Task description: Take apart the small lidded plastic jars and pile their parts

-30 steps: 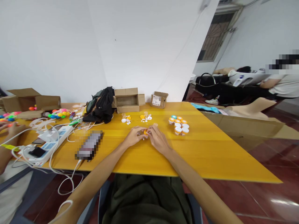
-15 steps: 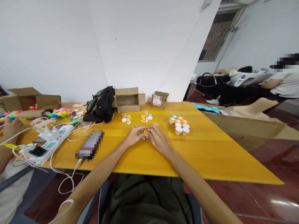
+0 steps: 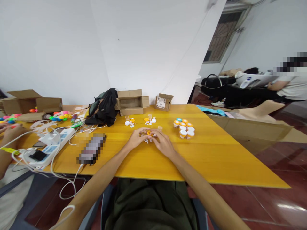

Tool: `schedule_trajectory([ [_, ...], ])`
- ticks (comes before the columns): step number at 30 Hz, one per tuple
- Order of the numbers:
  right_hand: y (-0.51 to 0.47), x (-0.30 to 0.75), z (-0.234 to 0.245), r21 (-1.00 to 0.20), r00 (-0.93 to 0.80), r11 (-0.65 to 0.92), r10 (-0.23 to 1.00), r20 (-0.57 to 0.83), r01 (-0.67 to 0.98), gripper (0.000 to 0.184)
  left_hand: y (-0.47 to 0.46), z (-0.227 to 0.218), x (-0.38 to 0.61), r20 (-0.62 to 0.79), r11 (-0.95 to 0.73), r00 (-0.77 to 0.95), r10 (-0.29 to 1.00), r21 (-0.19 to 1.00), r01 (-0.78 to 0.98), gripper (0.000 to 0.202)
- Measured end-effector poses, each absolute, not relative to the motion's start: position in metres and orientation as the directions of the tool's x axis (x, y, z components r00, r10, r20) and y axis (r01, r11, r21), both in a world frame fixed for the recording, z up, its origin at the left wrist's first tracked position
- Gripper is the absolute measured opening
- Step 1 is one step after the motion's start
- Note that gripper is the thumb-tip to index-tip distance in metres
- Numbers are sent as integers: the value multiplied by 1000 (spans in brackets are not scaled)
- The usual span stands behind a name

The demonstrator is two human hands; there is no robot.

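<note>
Between my two hands, just above the table, is a small orange lid (image 3: 149,133). The fingers of my left hand (image 3: 136,138) close on its left side. My right hand (image 3: 164,143) pinches it from the right. Small white pieces (image 3: 147,141) lie on the table beneath my fingertips. A clear cup (image 3: 160,127) stands just beyond my right hand. Farther back are two little groups of parts, with a white lid (image 3: 127,123) in one and an orange lid (image 3: 146,119) in the other. To the right stand several lidded jars (image 3: 186,128) in a cluster.
Left of my arm lies a phone (image 3: 93,147), beside a white power strip (image 3: 57,145) with tangled cables. A black bag (image 3: 105,107), an open carton (image 3: 131,103) and a smaller box (image 3: 163,103) line the wall. Another person's hand (image 3: 11,132) is at the far left.
My right fingers have shifted on the orange lid and spread a little, so more of the lid and the white pieces below shows. The hands stay in nearly the same place.
</note>
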State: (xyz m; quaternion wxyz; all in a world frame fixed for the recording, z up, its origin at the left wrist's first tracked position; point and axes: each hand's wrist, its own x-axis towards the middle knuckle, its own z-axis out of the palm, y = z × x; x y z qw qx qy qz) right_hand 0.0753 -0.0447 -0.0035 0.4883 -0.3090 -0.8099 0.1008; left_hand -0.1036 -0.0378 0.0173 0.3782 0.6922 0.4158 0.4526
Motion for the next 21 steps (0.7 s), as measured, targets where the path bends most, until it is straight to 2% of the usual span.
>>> schedule_trajectory([
  [6,-45,74,2,-582,-253,746,661,706,323,6,-36,17,-105,265,-316,251,931,928,195,38],
  [10,-44,73,3,-626,-212,733,678,704,267,5,-35,18,-106,228,-273,283,932,953,132,40],
  [21,-47,73,4,-576,-242,760,645,725,301,3,-36,18,-106,182,-213,309,933,975,70,40],
])
